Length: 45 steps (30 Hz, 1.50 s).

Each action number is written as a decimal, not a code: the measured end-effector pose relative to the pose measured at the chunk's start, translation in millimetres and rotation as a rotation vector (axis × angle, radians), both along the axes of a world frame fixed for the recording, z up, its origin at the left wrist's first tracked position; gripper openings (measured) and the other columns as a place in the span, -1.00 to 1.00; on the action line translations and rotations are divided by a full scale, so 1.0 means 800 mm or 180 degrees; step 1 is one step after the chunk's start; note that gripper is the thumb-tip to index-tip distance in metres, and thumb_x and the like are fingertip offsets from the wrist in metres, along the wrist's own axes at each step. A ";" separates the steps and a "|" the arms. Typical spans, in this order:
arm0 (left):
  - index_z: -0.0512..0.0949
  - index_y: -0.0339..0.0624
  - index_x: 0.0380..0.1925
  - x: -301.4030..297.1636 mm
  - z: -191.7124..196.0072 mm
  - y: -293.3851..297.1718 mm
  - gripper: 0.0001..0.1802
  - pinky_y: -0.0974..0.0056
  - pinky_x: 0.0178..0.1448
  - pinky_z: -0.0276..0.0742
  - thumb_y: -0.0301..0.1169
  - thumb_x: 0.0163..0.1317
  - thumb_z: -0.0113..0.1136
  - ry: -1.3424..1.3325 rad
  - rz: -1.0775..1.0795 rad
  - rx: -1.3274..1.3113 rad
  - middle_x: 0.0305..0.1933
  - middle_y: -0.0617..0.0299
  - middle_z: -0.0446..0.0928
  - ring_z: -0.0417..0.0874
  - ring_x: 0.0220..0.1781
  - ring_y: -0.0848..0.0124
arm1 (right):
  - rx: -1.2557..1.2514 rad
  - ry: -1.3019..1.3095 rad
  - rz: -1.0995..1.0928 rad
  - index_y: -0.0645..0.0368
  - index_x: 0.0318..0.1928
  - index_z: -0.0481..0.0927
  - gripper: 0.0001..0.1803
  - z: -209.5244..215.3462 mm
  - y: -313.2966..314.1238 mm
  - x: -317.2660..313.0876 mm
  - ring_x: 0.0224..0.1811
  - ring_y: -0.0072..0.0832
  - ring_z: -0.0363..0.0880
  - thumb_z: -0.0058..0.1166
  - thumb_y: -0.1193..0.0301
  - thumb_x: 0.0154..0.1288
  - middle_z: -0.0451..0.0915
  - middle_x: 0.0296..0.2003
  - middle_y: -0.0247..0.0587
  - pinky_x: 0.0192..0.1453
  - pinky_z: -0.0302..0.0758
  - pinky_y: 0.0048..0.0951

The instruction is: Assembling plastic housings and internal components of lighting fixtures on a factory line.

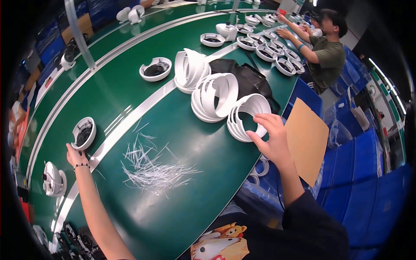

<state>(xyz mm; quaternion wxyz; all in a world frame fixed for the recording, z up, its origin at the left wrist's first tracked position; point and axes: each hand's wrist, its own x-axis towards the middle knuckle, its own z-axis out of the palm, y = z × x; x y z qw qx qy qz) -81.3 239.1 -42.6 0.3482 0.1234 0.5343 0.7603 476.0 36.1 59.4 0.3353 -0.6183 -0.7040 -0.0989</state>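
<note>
At the left, my left hand (pixel 78 157) is closed at the lower rim of a white round housing (pixel 89 138) with black parts inside; the housing looks tilted over the belt. On the right, my right hand (pixel 275 138) has its thumb and fingers on the rim of a white plastic ring. That ring belongs to a nested stack of white rings (pixel 236 125) near the table edge. Two more stacks, a middle one (pixel 201 104) and a taller far one (pixel 182 69), stand beyond it. Thin white strips (pixel 158 173) lie in a loose pile between my hands.
A black plastic bag (pixel 251 80) lies behind the stacks. Another white housing (pixel 149 79) sits on the green belt (pixel 125 82). Several more housings (pixel 266 53) stand near a co-worker (pixel 331 52). Cardboard (pixel 307 138) and blue bins (pixel 359 173) are at the right.
</note>
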 end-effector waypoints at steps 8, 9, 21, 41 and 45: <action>0.08 -0.26 0.12 0.073 0.130 -0.187 -0.54 0.08 0.20 0.21 -0.37 0.25 -0.12 0.1127 0.0645 0.0939 0.18 0.05 0.21 0.18 0.25 0.24 | -0.0153 -0.0631 0.0606 0.24 -0.26 0.52 -0.66 0.039 0.097 0.080 -0.20 -0.21 0.50 0.18 0.54 -0.18 0.53 -0.25 -0.08 -0.09 0.43 -0.37; 0.12 -0.24 0.09 0.068 0.134 -0.205 -0.58 0.08 0.19 0.23 -0.40 0.24 -0.12 0.1389 0.0689 0.0893 0.15 0.06 0.26 0.24 0.21 0.26 | -0.0340 -0.0503 0.0648 0.25 -0.34 0.54 -0.75 0.038 0.102 0.076 -0.34 -0.26 0.55 0.18 0.54 -0.15 0.56 -0.36 -0.09 -0.22 0.47 -0.41; 0.39 0.06 -0.02 -0.093 0.116 -0.374 -0.40 -0.09 0.13 0.18 -0.21 -0.18 0.27 0.3967 -0.0139 -0.3682 -0.02 0.10 0.45 0.40 0.08 0.16 | 0.1114 -0.1031 0.0181 0.33 -0.24 0.53 -0.84 0.093 0.070 0.077 -0.29 -0.43 0.53 0.00 0.57 0.15 0.57 -0.32 -0.12 -0.16 0.43 -0.49; 0.48 -0.26 -0.23 0.026 0.089 -0.304 -0.54 -0.17 0.28 -0.06 -0.22 -0.13 0.28 0.4602 -0.0466 -0.3834 0.25 -0.09 0.08 -0.08 0.34 0.02 | -0.1271 -0.0080 0.3018 0.26 -0.52 0.53 -0.94 -0.024 -0.012 -0.244 -0.62 -0.30 0.50 0.10 0.55 -0.12 0.49 -0.64 -0.13 -0.51 0.41 -0.40; 0.30 -0.34 -0.03 0.021 0.070 -0.294 -0.36 0.23 0.14 0.28 -0.44 -0.21 0.26 0.4535 -0.0541 -0.2618 0.06 -0.16 0.30 0.33 0.10 0.04 | -0.2183 -0.0561 0.2578 0.25 -0.39 0.53 -0.78 -0.023 -0.027 -0.256 -0.38 -0.14 0.49 0.14 0.41 -0.11 0.52 -0.49 -0.06 -0.30 0.42 -0.24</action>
